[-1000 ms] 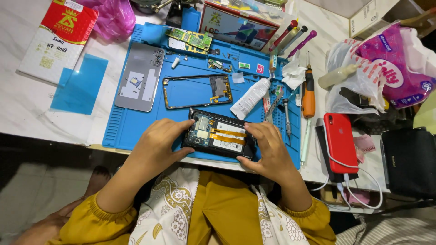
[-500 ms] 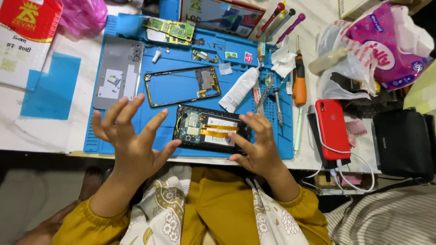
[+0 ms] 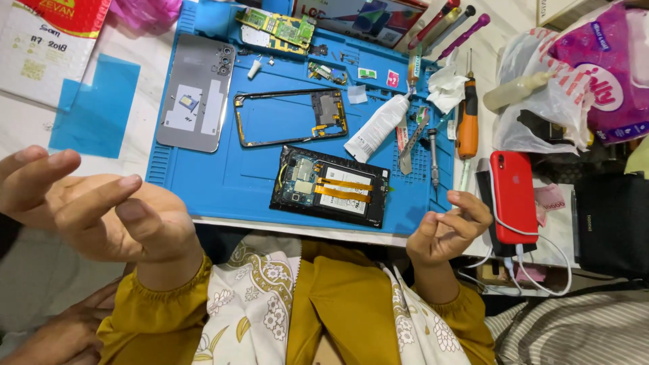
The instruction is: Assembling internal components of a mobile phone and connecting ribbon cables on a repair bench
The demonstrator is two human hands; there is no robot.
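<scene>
An opened tablet (image 3: 330,185) lies on the blue work mat (image 3: 223,169), its battery, board and orange flex cables exposed. My left hand (image 3: 94,213) is raised off the table at the left, fingers spread, holding nothing. My right hand (image 3: 447,230) hovers at the mat's front right corner, fingers loosely curled and apart, empty, just right of the tablet. Neither hand touches the tablet.
On the mat lie a black frame (image 3: 291,118), a grey back cover (image 3: 197,91), a green circuit board (image 3: 276,27), a white glue tube (image 3: 377,126) and an orange screwdriver (image 3: 467,125). A red phone (image 3: 512,196) with a white cable sits at the right, beside plastic bags (image 3: 581,74).
Both hands have let go of the tablet and pulled back towards me. The left hand swung out to the left and rose; the right moved to the right of the tablet.
</scene>
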